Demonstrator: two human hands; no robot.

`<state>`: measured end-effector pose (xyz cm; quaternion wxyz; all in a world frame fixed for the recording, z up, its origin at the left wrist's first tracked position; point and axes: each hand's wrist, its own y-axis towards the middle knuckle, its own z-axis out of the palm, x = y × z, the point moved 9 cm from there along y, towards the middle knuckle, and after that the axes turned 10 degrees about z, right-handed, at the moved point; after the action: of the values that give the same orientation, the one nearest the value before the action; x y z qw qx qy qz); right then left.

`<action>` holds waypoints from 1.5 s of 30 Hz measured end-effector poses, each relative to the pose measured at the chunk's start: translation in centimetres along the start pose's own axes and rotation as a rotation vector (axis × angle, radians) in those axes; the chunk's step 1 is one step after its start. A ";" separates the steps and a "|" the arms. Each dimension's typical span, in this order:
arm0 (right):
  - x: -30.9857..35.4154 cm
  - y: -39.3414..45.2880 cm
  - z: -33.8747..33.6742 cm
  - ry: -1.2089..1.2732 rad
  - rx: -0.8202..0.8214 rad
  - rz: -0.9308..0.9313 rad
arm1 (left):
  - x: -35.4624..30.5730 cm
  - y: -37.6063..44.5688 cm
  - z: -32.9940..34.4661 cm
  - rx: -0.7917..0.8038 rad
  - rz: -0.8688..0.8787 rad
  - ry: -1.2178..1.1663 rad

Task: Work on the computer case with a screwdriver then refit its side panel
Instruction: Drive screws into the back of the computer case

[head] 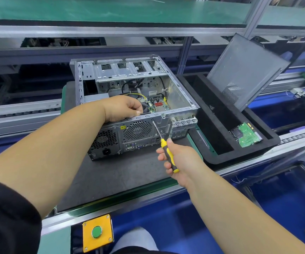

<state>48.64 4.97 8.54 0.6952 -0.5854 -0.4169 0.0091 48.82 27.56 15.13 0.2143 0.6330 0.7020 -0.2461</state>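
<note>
The open grey computer case [111,138] lies on its side on a dark mat, its rear panel with fan grille facing me. My left hand [122,108] rests closed on the case's upper rear edge, fingers curled over the rim. My right hand [173,156] grips a yellow-and-black screwdriver [167,153]. The shaft runs up and left, and its tip touches a screw near the top edge of the rear panel. The removed dark side panel [245,70] leans tilted in a black foam tray to the right.
The black foam tray [212,125] right of the case holds a hard drive with a green circuit board [246,134]. The dark mat [111,176] has free space in front of the case. A yellow box with a green button [97,231] sits at the bench's front edge.
</note>
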 end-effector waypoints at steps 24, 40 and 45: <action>0.8 -0.1 -0.9 0.064 -0.005 -0.155 | -0.1 0.0 0.1 0.011 0.015 -0.019; 0.2 0.1 0.5 0.176 0.152 -0.030 | 0.3 0.1 0.1 0.006 0.014 -0.032; 0.1 0.6 0.0 -0.018 -0.036 -0.067 | -0.1 0.0 0.0 0.011 0.025 -0.010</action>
<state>49.05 5.20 8.09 0.6806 -0.5836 -0.4426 -0.0164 48.81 27.49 15.14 0.2176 0.6416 0.6915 -0.2504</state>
